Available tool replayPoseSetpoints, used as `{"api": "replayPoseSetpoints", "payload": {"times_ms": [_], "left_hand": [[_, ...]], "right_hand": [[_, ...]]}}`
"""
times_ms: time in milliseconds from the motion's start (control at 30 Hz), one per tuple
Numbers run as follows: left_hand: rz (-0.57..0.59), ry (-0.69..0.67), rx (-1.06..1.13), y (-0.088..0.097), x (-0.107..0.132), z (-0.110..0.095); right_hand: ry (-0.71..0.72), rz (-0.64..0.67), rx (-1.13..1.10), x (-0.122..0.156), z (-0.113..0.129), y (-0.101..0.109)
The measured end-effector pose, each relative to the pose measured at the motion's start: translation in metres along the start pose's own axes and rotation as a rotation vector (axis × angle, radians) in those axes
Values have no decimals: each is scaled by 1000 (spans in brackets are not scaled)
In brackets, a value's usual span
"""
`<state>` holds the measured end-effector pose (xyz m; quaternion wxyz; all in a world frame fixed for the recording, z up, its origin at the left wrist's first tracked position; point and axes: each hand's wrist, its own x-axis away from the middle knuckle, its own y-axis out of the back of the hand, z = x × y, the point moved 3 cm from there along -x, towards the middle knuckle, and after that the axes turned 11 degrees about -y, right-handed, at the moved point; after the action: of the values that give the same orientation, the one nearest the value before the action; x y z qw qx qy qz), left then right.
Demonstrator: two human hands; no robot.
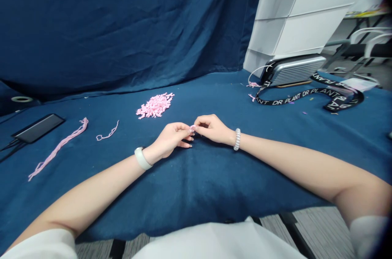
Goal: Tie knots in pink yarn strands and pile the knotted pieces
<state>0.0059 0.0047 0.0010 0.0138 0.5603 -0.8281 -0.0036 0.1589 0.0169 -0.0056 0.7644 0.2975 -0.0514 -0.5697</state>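
Observation:
My left hand (173, 138) and my right hand (213, 128) meet at the fingertips over the middle of the blue cloth. Pinched between both thumbs and forefingers is a small piece of pink yarn (192, 127), mostly hidden by the fingers. Just beyond my left hand lies a heap of short pink yarn pieces (155, 106). To the left a single loose pink strand (108, 131) rests on the cloth, curled at one end. Further left is a long bundle of pink yarn strands (59, 148).
A black power bank (38, 127) with cables lies at the far left, below a roll of tape (21, 99). At the right a silver ribbed case (297, 70) stands behind a black lettered lanyard (294, 97). Blue cloth (122, 14) hangs at the back.

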Motion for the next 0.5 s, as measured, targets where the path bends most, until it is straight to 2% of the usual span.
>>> {"api": "replayPoseSetpoints", "payload": {"times_ms": [200, 333, 433, 500], "left_hand": [[-21, -20, 50, 2, -1, 0], [-46, -67, 4, 1, -1, -1], [-46, -147, -126, 1, 1, -1], [-36, -267, -310, 1, 4, -2]], "right_hand": [[-84, 33, -113, -1, -4, -1], [-92, 29, -120, -2, -4, -1], [-85, 21, -102, -2, -5, -2], [-68, 12, -83, -1, -4, -2]]}}
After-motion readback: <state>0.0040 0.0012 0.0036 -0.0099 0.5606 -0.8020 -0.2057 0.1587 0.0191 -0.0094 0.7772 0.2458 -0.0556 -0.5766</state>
